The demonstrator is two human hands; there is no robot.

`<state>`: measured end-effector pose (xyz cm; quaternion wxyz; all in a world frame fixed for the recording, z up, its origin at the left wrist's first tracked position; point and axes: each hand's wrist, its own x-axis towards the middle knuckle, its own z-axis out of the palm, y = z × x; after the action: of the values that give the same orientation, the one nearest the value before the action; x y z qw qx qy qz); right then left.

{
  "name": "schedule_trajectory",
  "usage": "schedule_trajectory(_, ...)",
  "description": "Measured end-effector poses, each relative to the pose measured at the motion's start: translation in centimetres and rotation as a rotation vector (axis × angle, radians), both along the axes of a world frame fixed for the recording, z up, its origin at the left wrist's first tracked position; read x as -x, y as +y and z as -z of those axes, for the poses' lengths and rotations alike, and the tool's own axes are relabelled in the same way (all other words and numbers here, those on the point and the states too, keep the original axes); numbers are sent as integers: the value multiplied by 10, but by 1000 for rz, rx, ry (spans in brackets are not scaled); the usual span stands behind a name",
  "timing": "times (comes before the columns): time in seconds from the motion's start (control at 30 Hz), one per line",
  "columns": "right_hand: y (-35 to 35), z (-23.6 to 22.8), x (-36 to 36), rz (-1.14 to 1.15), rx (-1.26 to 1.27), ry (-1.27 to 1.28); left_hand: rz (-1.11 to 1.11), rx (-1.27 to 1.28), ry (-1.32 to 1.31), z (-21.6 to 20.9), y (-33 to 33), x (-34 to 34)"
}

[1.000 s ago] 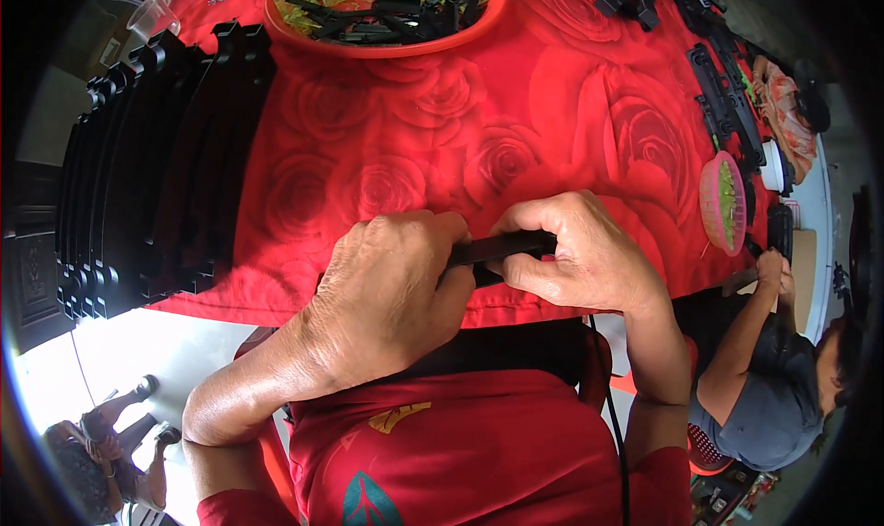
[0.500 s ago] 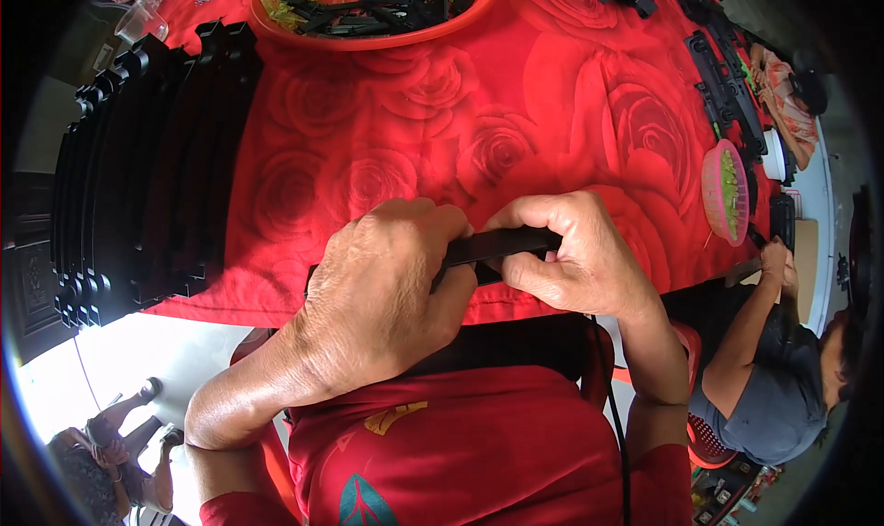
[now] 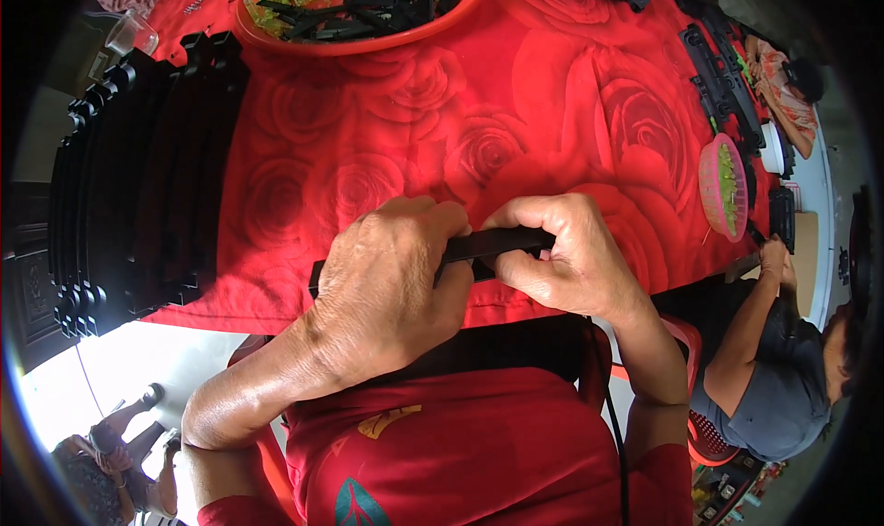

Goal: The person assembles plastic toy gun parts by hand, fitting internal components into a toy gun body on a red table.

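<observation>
A long black plastic strip (image 3: 490, 243) spans the gap between my two hands at the near edge of the table. My left hand (image 3: 387, 282) is closed over its left part, and a dark end pokes out beyond the wrist side. At the other end, my right hand (image 3: 564, 254) pinches the strip between thumb and curled fingers. Another dark piece shows just under the strip, partly covered by my hands, so I cannot tell whether the two are joined.
A row of long black plastic parts (image 3: 147, 185) stands at the left. An orange-red basin (image 3: 368, 46) of black and yellow-green pieces sits at the far side. To the right are a pink basket (image 3: 711, 190), black parts (image 3: 718, 75) and a seated co-worker (image 3: 769, 388).
The view has shifted slightly, so the basin and black row appear a little displaced. Both hands keep their hold on the strip, with hardly any movement.
</observation>
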<state>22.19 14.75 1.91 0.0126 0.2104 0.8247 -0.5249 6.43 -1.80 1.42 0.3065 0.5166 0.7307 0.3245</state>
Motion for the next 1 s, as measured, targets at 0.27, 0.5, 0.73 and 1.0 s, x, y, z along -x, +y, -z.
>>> schedule_trajectory(0.27,19,-28,4,-149,-50,119,320,358,-351,-48,13,43)
schedule_trajectory(0.5,30,-41,18,-170,-699,391,152,276,-1094,6,5,23)
schedule_trajectory(0.73,-15,-41,13,-85,-864,381,-73,93,-1157,18,1,8)
schedule_trajectory(1.0,-41,-22,16,-100,-844,260,-179,-113,-1039,31,-6,-21)
